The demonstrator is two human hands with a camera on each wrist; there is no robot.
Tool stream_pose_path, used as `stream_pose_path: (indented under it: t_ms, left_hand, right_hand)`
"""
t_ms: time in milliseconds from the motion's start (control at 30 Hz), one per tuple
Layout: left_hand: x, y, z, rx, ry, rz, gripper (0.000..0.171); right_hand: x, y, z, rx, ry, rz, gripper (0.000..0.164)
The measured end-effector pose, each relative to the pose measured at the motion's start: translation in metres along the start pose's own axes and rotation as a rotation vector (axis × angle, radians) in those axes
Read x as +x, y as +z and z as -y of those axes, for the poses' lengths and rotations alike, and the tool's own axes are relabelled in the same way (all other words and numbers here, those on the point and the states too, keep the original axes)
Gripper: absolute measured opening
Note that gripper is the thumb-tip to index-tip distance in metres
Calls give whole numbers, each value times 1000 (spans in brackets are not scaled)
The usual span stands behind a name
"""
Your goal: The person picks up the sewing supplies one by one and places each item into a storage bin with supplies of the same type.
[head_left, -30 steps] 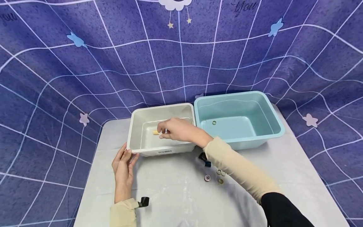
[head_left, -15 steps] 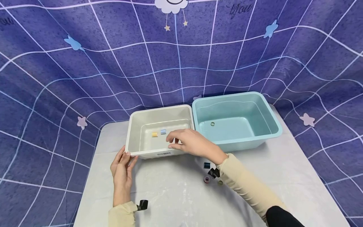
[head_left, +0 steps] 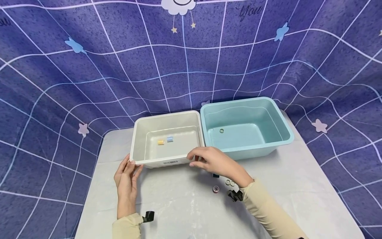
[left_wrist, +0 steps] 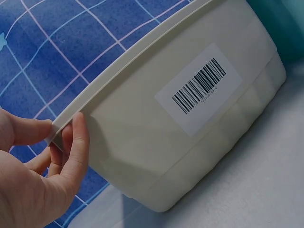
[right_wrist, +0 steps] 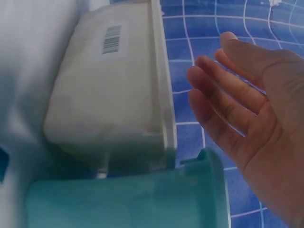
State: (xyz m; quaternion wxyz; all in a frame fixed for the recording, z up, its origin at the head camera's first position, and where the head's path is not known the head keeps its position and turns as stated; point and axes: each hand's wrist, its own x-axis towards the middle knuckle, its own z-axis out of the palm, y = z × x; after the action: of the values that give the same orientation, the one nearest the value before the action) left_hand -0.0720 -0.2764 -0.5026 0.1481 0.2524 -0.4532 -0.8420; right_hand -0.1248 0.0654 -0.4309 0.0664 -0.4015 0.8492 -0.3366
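My left hand (head_left: pixel 126 179) pinches the near left corner of the off-white bin (head_left: pixel 167 114); in the left wrist view the thumb (left_wrist: pixel 33 131) lies at the rim with fingers curled beneath it. Inside that bin a yellow thread spool (head_left: pixel 161 142) and a light blue thread spool (head_left: pixel 169 139) lie apart on the floor. My right hand (head_left: pixel 213 161) hovers over the bin's near right corner, fingers loosely bent and holding nothing. On the table below it are a reddish spool (head_left: pixel 216 189) standing on end, a dark spool (head_left: pixel 216 176) partly hidden by the hand, and two small rings (head_left: pixel 228 182).
A teal bin (head_left: pixel 256 146) stands against the off-white bin's right side, with one small ring (head_left: pixel 222 131) on its floor. A barcode label (left_wrist: pixel 199 88) is on the off-white bin's front. The grid-patterned blue curtain (head_left: pixel 185 59) hangs behind both bins.
My right hand has drawn back out of the off-white bin, toward the near right, uncovering the light blue spool beside the yellow one. The left hand keeps its grip on the corner.
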Motion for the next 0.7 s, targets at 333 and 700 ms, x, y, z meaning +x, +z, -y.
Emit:
stream_pose_path:
  t_ms: [333, 700]
  left_hand:
    - [0, -1, 1, -12, 12, -3, 50]
    - [1, -1, 1, -10, 4, 0, 52]
  right_hand:
    - [-26, 9, -12, -51, 11, -41, 23]
    - [-51, 20, -37, 0, 101, -65, 24]
